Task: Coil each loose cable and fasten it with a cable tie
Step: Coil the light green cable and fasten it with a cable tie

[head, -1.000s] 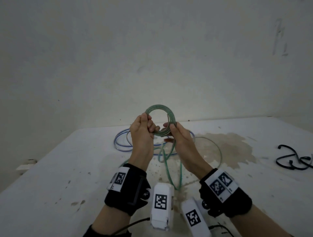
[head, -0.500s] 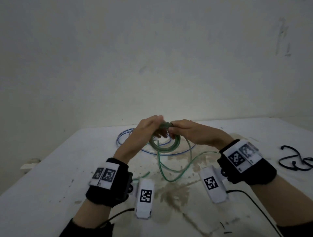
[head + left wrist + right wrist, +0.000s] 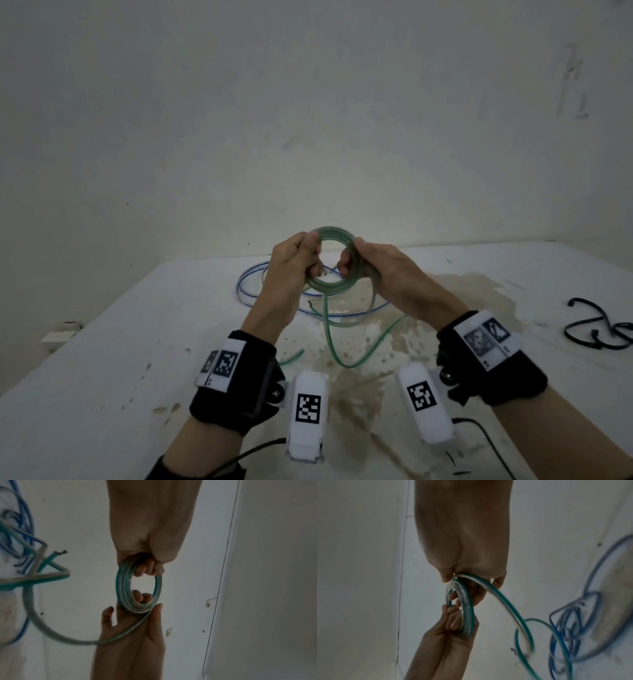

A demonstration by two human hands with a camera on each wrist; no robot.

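A green cable is wound into a small coil (image 3: 331,285) held upright above the table. My left hand (image 3: 301,258) grips the coil's left side, fingers curled through the ring (image 3: 147,568). My right hand (image 3: 363,263) grips the right side, thumb over the strands (image 3: 462,586). The loose green tail (image 3: 342,346) hangs from the coil and loops on the table. A blue cable (image 3: 250,291) lies loose on the table behind the hands. Black cable ties (image 3: 596,329) lie at the far right.
The white table (image 3: 102,377) has a brown stain (image 3: 445,301) in the middle. A pale wall (image 3: 308,137) rises just behind the table's far edge. Black wrist wires (image 3: 486,442) trail at the near edge.
The coil has been turned from lying low and flat to standing upright and higher. My right hand drew back toward me and now grips the coil's right side.
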